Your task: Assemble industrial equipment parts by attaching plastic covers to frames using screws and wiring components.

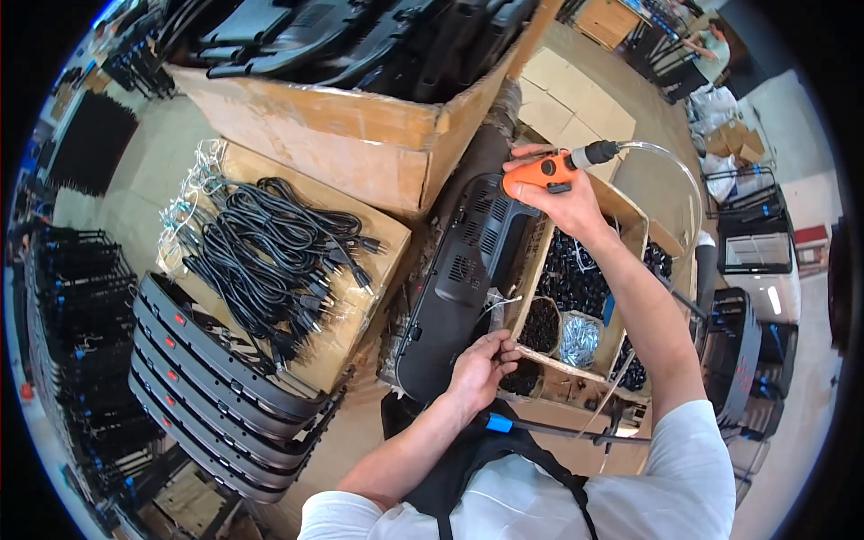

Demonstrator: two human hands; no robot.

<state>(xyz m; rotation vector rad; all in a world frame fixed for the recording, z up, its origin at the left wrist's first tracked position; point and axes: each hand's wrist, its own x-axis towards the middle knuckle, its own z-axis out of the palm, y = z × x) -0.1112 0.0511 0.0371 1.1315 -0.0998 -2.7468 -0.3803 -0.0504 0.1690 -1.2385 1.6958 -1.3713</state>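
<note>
We recorded the right hand (573,205) gripping an orange driver (540,171) at the black housing's (430,333) far end; the left hand (481,367) curled at the parts box's (533,279) near edge, contents unclear. Box and large carton (306,126) crowded the far end.

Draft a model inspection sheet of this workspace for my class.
Surface: dark work surface, mostly covered.
Job items: black vented housing; orange handheld tool; cardboard parts box holding silver fasteners.
Clutter: large carton of black plastic parts; stacked curved covers.
Grips: right grip holds the tool at the housing's far end; left grip by the box's near-left corner, contents unclear.
Cables: heaped black power cords; clear tool hose.
Surroundings: a person, upper right.
</note>
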